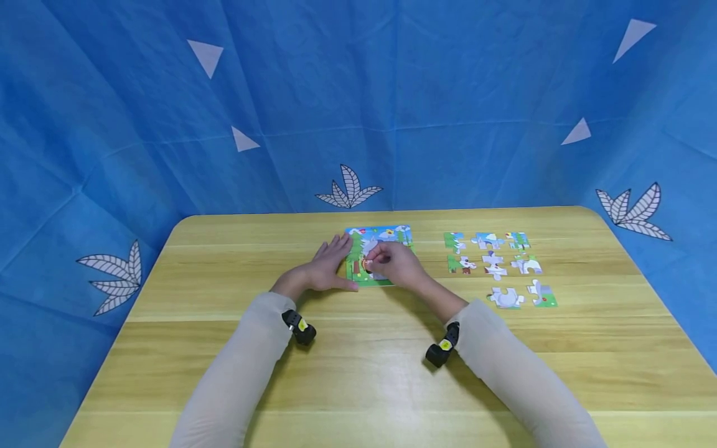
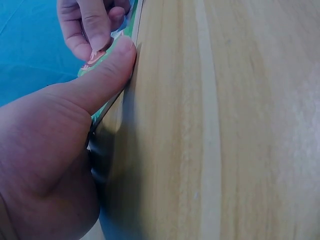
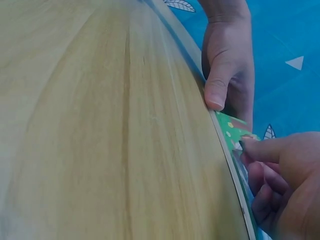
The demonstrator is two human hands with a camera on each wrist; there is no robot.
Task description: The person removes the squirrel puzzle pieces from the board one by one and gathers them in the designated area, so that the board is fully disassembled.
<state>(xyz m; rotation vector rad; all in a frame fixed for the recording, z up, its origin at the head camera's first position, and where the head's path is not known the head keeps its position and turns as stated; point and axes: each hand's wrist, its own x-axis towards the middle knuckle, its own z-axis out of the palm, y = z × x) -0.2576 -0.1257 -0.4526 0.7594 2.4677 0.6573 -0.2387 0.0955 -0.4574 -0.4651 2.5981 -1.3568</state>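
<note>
A colourful jigsaw puzzle board (image 1: 356, 249) with a green border lies flat near the table's far side. My left hand (image 1: 327, 264) rests at its left edge, fingers spread; in the left wrist view the thumb (image 2: 107, 75) lies along the board's near edge. Over the board's lower middle, my right hand (image 1: 399, 264) pinches a small puzzle piece (image 1: 368, 266) between thumb and fingertips. That piece shows reddish-brown colours (image 2: 93, 60) in the left wrist view and sits at or just above the board's surface. The right hand hides part of the board.
Several loose puzzle pieces (image 1: 495, 269) lie in rough rows to the right of the board. The wooden table (image 1: 358, 373) ends at a blue cloth (image 1: 302, 81) behind it. Each wrist carries a small black camera (image 1: 439, 353).
</note>
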